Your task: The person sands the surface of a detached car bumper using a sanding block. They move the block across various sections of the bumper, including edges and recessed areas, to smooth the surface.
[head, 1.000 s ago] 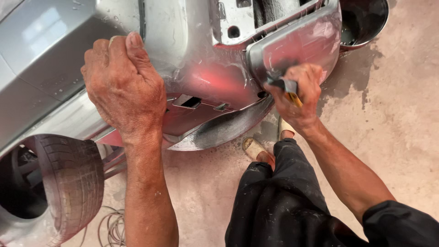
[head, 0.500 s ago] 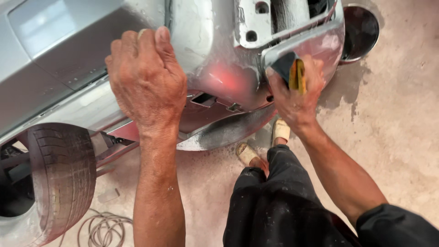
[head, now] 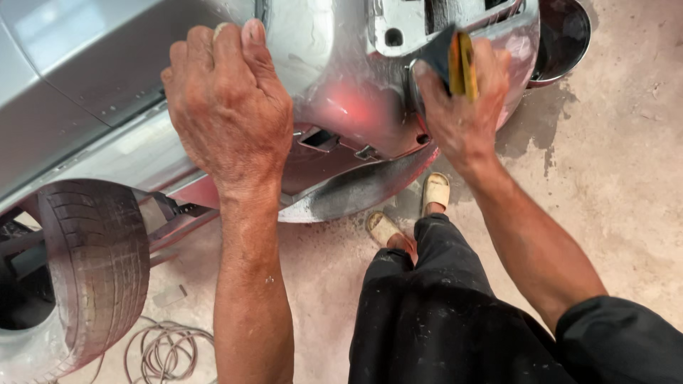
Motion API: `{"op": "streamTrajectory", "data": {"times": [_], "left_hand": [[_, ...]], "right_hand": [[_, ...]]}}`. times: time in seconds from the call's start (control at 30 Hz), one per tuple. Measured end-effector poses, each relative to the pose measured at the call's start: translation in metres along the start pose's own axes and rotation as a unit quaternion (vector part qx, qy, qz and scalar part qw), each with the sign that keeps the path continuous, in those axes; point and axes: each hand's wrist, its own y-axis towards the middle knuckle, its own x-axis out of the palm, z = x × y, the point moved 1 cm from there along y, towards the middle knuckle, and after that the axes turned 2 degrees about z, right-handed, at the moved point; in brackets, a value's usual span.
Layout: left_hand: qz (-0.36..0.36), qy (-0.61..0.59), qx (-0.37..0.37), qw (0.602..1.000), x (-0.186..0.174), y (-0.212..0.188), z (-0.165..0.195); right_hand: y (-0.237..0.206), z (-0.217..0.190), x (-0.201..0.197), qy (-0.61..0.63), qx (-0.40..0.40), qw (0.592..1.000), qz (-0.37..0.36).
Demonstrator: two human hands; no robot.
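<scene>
Sanding: right hand (head: 462, 117) grips sanding block (head: 459, 60) on bumper (head: 341, 92)
Left hand (head: 228, 107): flat, bracing above
Risk: block slipping, gouging edge

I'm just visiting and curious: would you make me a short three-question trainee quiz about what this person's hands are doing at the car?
1. True or false: the left hand rests flat on the silver car body.
2. What does the right hand hold? A) a spray can B) a dark and yellow sanding block C) a hammer
3. What round rubber thing stands at the lower left, beside the left forearm?

Key
1. True: the palm lies on the panel, fingers curled over its upper edge.
2. B: the fingers grip it against the sanded corner of the car.
3. A tyre, with a coil of cord on the floor near it.
</scene>
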Motion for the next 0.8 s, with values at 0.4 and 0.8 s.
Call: {"op": "streamTrajectory", "data": {"times": [0.4,0.8], "left_hand": [[0.007,-0.002,0.01,1.0,0.001,-0.001,-0.001],[0.01,-0.013,0.011,1.0,0.0,0.002,0.0]], "right_hand": [[-0.034,0.02,-0.003,0.072,-0.003,0.996,0.043],[-0.036,0.028,-0.005,0.042,-0.081,0.995,0.043]]}}
